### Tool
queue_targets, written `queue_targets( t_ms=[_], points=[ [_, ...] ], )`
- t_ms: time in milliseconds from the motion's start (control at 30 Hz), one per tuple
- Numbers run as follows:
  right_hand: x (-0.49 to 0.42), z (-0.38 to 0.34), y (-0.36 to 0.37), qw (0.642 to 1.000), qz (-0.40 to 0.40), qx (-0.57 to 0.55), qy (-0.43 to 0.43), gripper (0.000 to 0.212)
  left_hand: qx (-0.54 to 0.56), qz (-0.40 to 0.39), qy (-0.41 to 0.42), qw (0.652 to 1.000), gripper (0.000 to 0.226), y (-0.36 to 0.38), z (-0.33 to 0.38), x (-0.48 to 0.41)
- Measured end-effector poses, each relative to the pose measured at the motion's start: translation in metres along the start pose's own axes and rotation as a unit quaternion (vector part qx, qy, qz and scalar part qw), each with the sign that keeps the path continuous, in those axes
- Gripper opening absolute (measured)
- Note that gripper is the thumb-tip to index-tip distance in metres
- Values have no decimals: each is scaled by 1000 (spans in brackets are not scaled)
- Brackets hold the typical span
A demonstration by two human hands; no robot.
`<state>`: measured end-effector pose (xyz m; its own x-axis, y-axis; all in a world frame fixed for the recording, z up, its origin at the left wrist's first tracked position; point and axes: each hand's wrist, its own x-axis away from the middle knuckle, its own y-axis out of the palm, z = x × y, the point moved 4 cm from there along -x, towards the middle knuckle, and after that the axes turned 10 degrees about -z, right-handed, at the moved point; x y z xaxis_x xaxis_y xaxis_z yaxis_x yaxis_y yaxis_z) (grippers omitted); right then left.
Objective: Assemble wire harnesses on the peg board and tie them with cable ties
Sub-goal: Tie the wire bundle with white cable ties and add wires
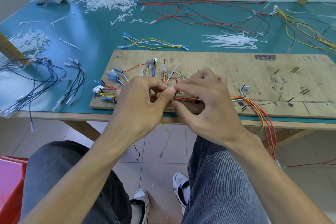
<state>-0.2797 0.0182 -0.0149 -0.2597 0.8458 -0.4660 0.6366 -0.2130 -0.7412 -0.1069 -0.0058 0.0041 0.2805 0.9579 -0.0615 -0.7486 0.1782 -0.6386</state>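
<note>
A wooden peg board (pixel 227 71) lies on the green table, with a harness of red, yellow and white wires (pixel 189 98) strung along its near edge between black pegs. My left hand (pixel 143 102) and my right hand (pixel 203 100) meet over the bundle near the board's middle. Both pinch a thin white cable tie (pixel 171 76) whose tail sticks up and away between them. Blue-sleeved terminals and a white connector (pixel 98 89) fan out at the board's left end. The tie's loop around the wires is hidden by my fingers.
A loose bunch of white cable ties (pixel 234 41) lies behind the board. Cut tie scraps (pixel 109 2) pile at the back, more at the left (pixel 27 42). Spare wire sets (pixel 154 42) and red wires (pixel 209 14) lie behind. Blue and black wires (pixel 45 78) hang at left.
</note>
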Motion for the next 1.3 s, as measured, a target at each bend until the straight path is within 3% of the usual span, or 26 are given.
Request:
queue_targets(
  t_ms=[267, 667, 800, 1067, 1300],
  points=[
    [-1, 5, 3, 1000, 5, 3, 3, 14, -37, -16, 28, 999, 13, -6, 3, -12],
    [-4, 2, 2, 999, -9, -19, 32, 13, -9, -34, 71, 997, 10, -10, 5, -31],
    [-7, 3, 1, 996, -15, -73, 51, 21, -18, -37, 94, 995, 9, -10, 6, -33],
    [-18, 6, 1, 983, -57, -129, 116, 8, -31, -68, 120, 990, 13, -10, 9, -34],
    [-14, 3, 0, 989, -53, -95, 95, 8, -35, -50, 125, 990, 16, -7, 9, -34]
  ],
)
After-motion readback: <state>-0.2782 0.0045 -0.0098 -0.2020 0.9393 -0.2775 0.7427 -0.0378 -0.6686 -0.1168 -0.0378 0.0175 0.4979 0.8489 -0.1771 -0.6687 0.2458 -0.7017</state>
